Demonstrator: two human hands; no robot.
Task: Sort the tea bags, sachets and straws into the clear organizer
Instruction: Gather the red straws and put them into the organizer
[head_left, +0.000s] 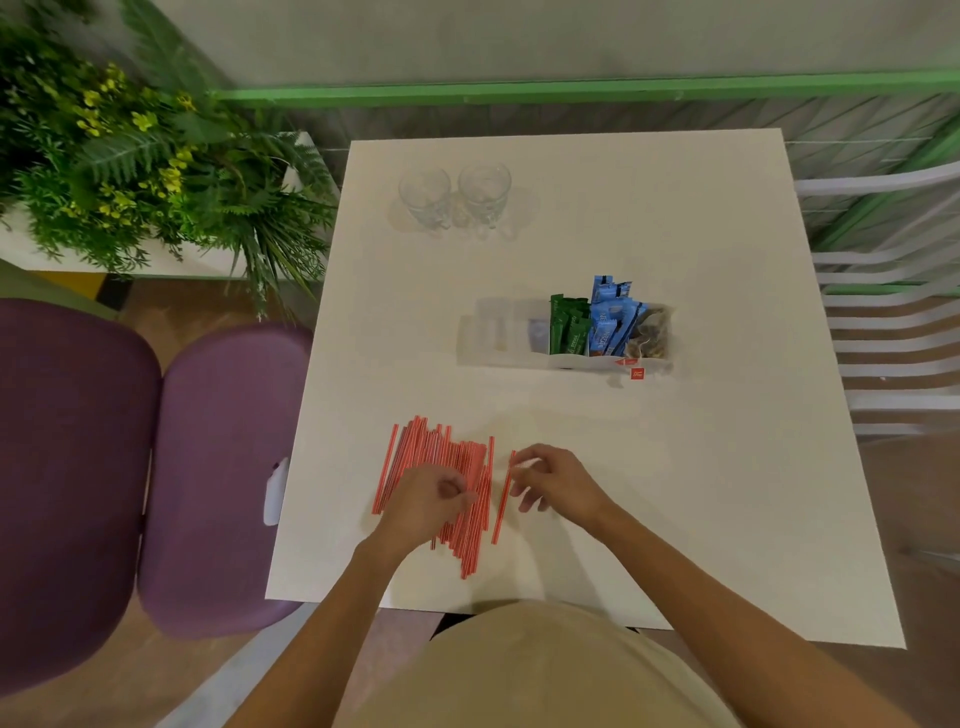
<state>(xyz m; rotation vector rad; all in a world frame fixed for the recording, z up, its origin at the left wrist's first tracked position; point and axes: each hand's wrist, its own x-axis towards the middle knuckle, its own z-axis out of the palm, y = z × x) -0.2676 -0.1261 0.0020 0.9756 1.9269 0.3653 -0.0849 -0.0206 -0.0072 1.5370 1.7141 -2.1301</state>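
A loose pile of red-and-white straws (441, 467) lies on the white table (675, 493) near its front edge. My left hand (423, 501) rests on the pile with its fingers curled round some of the straws. My right hand (553, 480) is just to the right of the pile and pinches the top of a single straw (501, 512) that lies apart from the rest. Farther back, the clear organizer (498, 332) holds green sachets (566, 325), blue sachets (610, 317) and tea bags (649, 332) in its right compartments. Its left compartments look empty.
Two clear glasses (454, 195) stand at the table's back. A red tea-bag tag (637, 373) hangs in front of the organizer. Purple chairs (208, 467) stand on the left, a planter with greenery (130, 156) at back left and white chairs (893, 312) on the right.
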